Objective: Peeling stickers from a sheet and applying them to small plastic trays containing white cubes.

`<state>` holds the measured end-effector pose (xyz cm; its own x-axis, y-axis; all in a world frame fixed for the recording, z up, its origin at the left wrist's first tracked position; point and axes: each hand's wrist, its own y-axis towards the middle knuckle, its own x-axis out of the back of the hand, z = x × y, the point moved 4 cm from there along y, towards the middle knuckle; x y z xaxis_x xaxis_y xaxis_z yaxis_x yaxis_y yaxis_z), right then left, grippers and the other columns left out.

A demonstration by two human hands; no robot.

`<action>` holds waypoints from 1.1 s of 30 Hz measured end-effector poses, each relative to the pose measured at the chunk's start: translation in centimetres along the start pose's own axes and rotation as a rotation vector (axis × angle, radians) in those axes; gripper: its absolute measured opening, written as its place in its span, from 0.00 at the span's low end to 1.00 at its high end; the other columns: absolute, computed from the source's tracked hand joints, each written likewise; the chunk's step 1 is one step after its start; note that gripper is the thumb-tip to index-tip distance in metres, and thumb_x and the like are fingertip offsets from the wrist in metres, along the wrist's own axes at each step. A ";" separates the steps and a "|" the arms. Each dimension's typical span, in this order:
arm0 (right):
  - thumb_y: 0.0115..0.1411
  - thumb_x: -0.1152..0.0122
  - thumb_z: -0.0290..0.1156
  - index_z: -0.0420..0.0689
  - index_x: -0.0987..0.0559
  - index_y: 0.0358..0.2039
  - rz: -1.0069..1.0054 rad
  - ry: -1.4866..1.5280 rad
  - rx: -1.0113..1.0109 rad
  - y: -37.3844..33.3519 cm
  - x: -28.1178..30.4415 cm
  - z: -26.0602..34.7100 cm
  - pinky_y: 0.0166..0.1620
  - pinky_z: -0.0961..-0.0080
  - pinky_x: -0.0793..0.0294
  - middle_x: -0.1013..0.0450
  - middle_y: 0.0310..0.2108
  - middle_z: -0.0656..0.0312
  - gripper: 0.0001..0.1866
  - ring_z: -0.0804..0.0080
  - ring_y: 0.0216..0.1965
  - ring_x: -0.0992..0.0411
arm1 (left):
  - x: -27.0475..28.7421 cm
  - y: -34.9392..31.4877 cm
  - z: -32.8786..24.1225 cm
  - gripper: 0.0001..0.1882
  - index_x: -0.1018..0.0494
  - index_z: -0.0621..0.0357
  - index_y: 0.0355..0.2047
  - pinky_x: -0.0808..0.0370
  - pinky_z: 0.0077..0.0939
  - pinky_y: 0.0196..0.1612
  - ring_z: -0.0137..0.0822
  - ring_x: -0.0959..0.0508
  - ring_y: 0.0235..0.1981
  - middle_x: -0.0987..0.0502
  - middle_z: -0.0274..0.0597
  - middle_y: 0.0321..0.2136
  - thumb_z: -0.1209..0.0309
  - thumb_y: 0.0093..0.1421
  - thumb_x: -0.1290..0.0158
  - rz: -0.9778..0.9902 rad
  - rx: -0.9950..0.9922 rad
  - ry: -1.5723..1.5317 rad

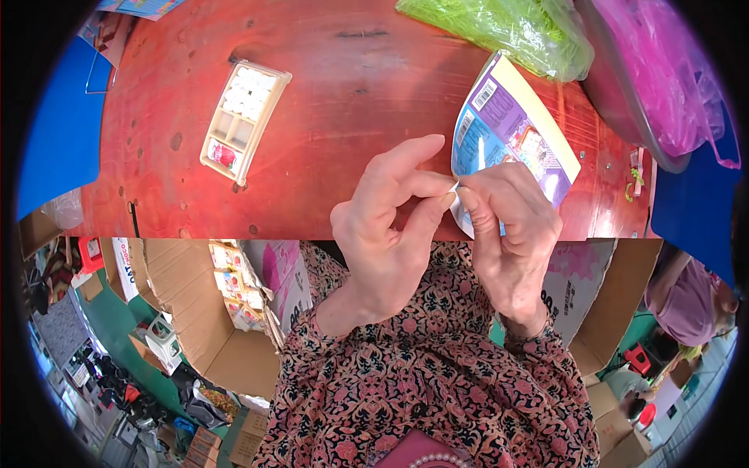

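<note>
My left hand [386,234] and my right hand [511,226] meet just above the table's near edge, thumbs and forefingers pinched at one small white edge. That edge belongs to a curved printed sheet [499,109] in blue and purple with a cream strip along one side. It stands up behind my right fingers, which hide its lower part. The left hand's other fingers are raised and apart. Farther left lies a cream plastic tray [225,125], with white round pieces [248,91] in its far compartment and a red-and-white packet [225,156] in its near one.
The red wooden table [335,101] bears a green plastic bag [507,27] at the far right, beside a basin [624,93] with a pink bag [663,62]. Below the table edge, an open carton [183,296] holds several small packs [234,285]. Another person [690,300] sits at the right.
</note>
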<state>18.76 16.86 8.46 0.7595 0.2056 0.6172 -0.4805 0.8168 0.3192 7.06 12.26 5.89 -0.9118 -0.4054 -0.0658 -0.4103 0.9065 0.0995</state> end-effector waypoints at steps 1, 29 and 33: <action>0.52 0.43 0.22 0.35 0.26 0.26 -0.001 -0.008 -0.032 0.0 -0.1 -0.2 0.28 0.68 0.35 0.32 0.22 0.55 0.03 0.59 0.24 0.35 | 0.0 0.0 0.2 0.20 0.32 0.67 0.47 0.27 0.14 0.34 0.21 0.25 0.30 0.22 0.37 0.26 0.87 0.51 0.49 -0.005 0.053 -0.021; 0.51 0.45 0.20 0.35 0.26 0.27 0.034 0.144 -0.196 -0.3 -0.5 -2.1 0.30 0.68 0.34 0.32 0.23 0.54 0.02 0.57 0.26 0.34 | -0.6 0.6 1.5 0.18 0.37 0.66 0.43 0.29 0.11 0.31 0.20 0.26 0.29 0.24 0.38 0.25 0.87 0.52 0.48 -0.021 0.183 -0.123; 0.51 0.44 0.20 0.35 0.26 0.26 0.038 0.121 -0.193 -0.3 -0.4 -1.9 0.30 0.68 0.35 0.32 0.22 0.54 0.02 0.57 0.26 0.34 | -0.8 0.4 1.2 0.18 0.37 0.66 0.43 0.29 0.11 0.31 0.21 0.26 0.28 0.24 0.38 0.25 0.87 0.52 0.48 -0.014 0.187 -0.050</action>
<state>19.40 17.56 6.79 0.7952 0.2918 0.5315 -0.4259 0.8927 0.1471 7.69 13.08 4.78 -0.9018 -0.4163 -0.1157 -0.4082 0.9087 -0.0879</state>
